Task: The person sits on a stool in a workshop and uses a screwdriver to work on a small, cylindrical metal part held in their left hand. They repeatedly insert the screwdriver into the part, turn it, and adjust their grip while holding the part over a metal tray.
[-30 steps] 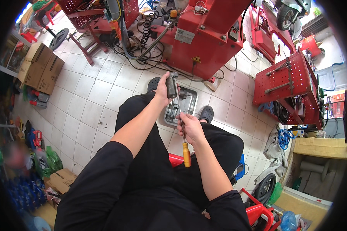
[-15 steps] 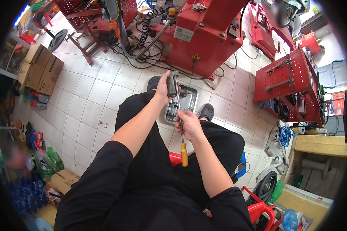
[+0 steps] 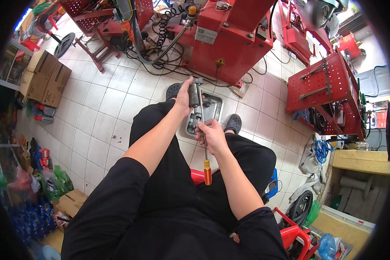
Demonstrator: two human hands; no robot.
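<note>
My left hand is closed round a grey metal cylinder, which looks like a small motor with a wider end piece at its far end. In my right hand I pinch the long shaft of a screwdriver, whose yellow and red handle hangs free toward my lap. The shaft runs along the cylinder's right side up to its far end. Its tip is too small to make out. Below both hands, a metal tray with dark metal parts in it sits on the floor between my feet.
A large red machine stands ahead, with black cables on the tiles. Right of me is a red perforated cart. Cardboard boxes stand at the left. Red plastic shows between my thighs.
The screwdriver has turned about its length, so red now shows on its handle. My right hand has shifted slightly left and up; the left hand keeps its hold on the cylinder.
</note>
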